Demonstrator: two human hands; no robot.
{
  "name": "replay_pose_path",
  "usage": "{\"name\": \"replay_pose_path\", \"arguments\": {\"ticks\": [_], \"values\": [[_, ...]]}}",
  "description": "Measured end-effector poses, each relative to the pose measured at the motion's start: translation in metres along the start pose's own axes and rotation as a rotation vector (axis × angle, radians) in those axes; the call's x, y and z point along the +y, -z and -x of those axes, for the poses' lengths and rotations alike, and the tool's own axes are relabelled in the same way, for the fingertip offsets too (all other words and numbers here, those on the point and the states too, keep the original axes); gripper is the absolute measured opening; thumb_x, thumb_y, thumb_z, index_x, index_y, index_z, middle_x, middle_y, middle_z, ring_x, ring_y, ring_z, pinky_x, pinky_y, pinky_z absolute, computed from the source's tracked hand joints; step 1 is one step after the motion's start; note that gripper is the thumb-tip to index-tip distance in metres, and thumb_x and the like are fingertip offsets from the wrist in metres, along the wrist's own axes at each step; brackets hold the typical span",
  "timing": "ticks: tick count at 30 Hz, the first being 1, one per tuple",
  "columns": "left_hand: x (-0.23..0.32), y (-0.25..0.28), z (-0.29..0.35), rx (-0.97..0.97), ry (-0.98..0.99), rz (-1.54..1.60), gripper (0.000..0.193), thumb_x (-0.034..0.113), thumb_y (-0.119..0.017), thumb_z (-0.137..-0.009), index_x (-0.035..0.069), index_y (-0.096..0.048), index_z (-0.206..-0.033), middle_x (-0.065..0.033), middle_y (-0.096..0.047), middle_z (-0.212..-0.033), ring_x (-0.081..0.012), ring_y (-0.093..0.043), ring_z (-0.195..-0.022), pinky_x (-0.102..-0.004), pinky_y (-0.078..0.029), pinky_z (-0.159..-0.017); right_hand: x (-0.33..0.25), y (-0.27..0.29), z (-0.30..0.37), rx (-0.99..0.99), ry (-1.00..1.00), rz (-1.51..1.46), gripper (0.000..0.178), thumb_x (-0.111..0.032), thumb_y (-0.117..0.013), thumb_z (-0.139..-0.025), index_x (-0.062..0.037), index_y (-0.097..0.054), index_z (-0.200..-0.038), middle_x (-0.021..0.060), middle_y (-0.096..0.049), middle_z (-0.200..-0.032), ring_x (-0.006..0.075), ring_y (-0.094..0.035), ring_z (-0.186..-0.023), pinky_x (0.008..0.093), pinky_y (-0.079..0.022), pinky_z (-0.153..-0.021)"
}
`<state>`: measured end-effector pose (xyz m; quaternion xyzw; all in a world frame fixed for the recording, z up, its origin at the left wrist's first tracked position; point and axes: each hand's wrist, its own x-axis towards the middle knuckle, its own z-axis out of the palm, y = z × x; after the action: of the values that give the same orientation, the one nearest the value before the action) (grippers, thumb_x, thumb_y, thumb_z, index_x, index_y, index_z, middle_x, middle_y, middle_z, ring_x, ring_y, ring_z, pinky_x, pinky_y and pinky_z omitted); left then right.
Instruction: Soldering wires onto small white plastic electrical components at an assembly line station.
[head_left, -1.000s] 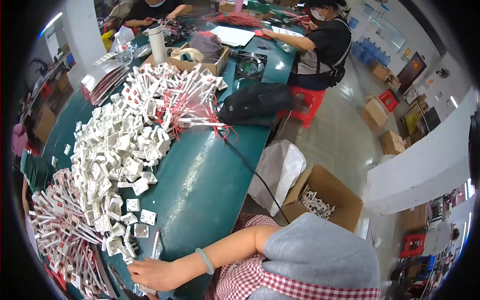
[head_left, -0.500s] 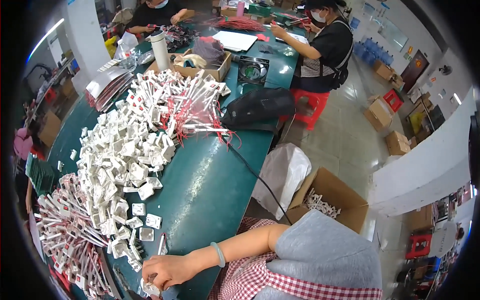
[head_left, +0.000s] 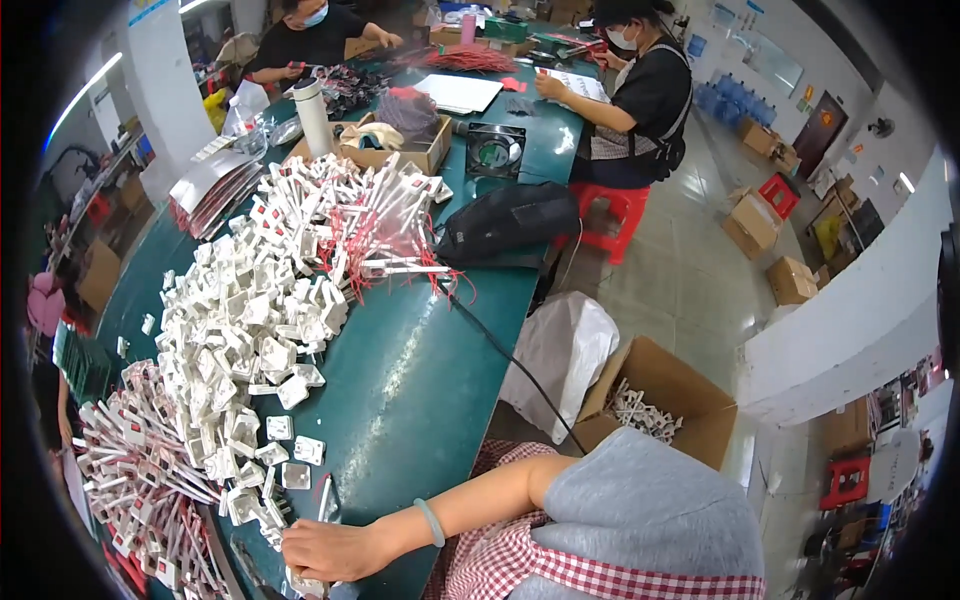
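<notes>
At the lower edge, my right hand [head_left: 335,550] curls downward with its fingers closed on a small white plastic housing [head_left: 306,584]. Only part of that piece shows beneath the fingers, and the fingertips are mostly covered by the back of the hand. A pale green bangle [head_left: 430,522] circles the wrist. Just beyond the hand, a slim white-and-red stick-like piece [head_left: 324,498] lies on the table. A few loose square white housings [head_left: 296,475] sit near it, beside a large heap of the same housings [head_left: 235,350]. My left hand is out of view.
White switch-like parts with red leads [head_left: 150,470] pile up at the left; more wired parts [head_left: 370,215] lie farther back. A black bag [head_left: 515,222] and fan [head_left: 495,150] rest on the green table [head_left: 400,400]. An open carton [head_left: 690,400] stands right. Two people work beyond.
My right hand has turned over so its back covers more of the housing. The view has shifted slightly. At the far left, a person's arm has reached outward; the other person's hand has lowered.
</notes>
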<state>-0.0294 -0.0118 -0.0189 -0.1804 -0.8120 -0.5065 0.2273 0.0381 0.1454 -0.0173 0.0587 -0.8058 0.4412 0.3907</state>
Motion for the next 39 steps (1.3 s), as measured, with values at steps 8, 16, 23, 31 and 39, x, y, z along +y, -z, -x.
{"name": "replay_pose_path", "arguments": {"ticks": [8, 16, 23, 31, 39], "values": [[0.041, -0.003, 0.009, -0.104, 0.394, -0.024, 0.025, 0.002, -0.077, -0.081, -0.013, -0.063, -0.096, -0.0125, -0.068, -0.092, -0.0164, -0.064, -0.074, -0.0314, -0.058, -0.064, -0.008, 0.004, -0.006, -0.243, -0.185, 0.201, 0.023, -0.011, -0.054, -0.084, 0.0029, -0.050, -0.102, 0.0178, -0.058, -0.095, 0.0366, -0.062, -0.084, 0.0450, -0.049, -0.067], [0.039, 0.002, 0.019, -0.055, 0.391, 0.327, 0.022, 0.004, -0.078, -0.080, -0.001, -0.065, -0.098, -0.0025, -0.068, -0.088, -0.0071, -0.060, -0.078, -0.0249, -0.050, -0.071, -0.029, 0.032, -0.017, -0.187, -0.341, -0.162, 0.012, 0.001, -0.062, -0.087, 0.0002, -0.060, -0.099, 0.0127, -0.059, -0.088, 0.0282, -0.062, -0.078, 0.0343, -0.049, -0.070], [0.041, 0.003, 0.013, -0.116, 0.272, 0.231, 0.022, 0.001, -0.076, -0.079, -0.002, -0.062, -0.096, -0.0046, -0.066, -0.080, -0.0089, -0.058, -0.070, -0.0253, -0.048, -0.066, -0.026, 0.038, -0.017, -0.144, -0.374, -0.232, 0.014, 0.006, -0.064, -0.083, 0.0014, -0.068, -0.096, 0.0113, -0.065, -0.093, 0.0233, -0.064, -0.083, 0.0317, -0.050, -0.074], [0.039, 0.004, 0.013, -0.140, 0.263, 0.228, 0.025, 0.001, -0.076, -0.079, -0.002, -0.061, -0.099, -0.0047, -0.066, -0.081, -0.0085, -0.058, -0.071, -0.0250, -0.049, -0.066, -0.024, 0.055, -0.053, -0.627, -0.221, -0.042, 0.013, 0.005, -0.067, -0.077, -0.0034, -0.067, -0.087, 0.0089, -0.060, -0.083, 0.0268, -0.060, -0.077, 0.0358, -0.048, -0.068], [0.041, 0.004, 0.012, -0.154, 0.222, 0.239, 0.028, 0.000, -0.076, -0.079, -0.003, -0.061, -0.103, -0.0056, -0.067, -0.082, -0.0085, -0.060, -0.070, -0.0244, -0.049, -0.064, -0.023, 0.033, -0.047, -0.333, -0.179, 0.037, 0.011, 0.002, -0.069, -0.077, -0.0051, -0.066, -0.084, 0.0073, -0.058, -0.079, 0.0270, -0.054, -0.075, 0.0380, -0.045, -0.068]]}}
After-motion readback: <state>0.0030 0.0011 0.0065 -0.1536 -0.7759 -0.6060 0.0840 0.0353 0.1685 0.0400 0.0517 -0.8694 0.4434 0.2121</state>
